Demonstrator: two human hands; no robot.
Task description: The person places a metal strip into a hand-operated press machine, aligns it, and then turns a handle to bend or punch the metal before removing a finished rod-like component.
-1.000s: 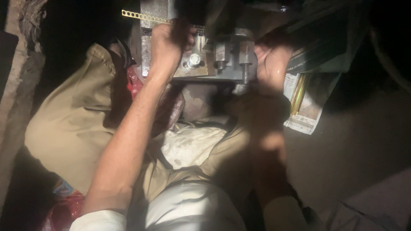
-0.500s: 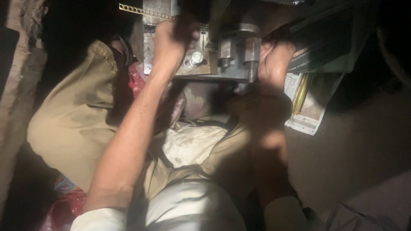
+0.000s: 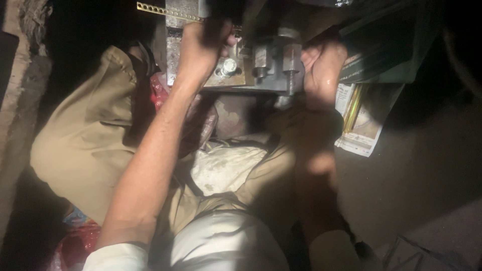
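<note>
Metal block [image 3: 266, 60] sits between left hand [image 3: 201, 47], fisted on it, and right hand [image 3: 321, 65], cupping its side

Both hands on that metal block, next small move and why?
Probably keep the right hand bracing the metal block and turn the left hand's dark tool a little. The left fist is closed on the tool beside the bolts, and the right hand presses the block's side. What the tool engages is hidden.
</note>
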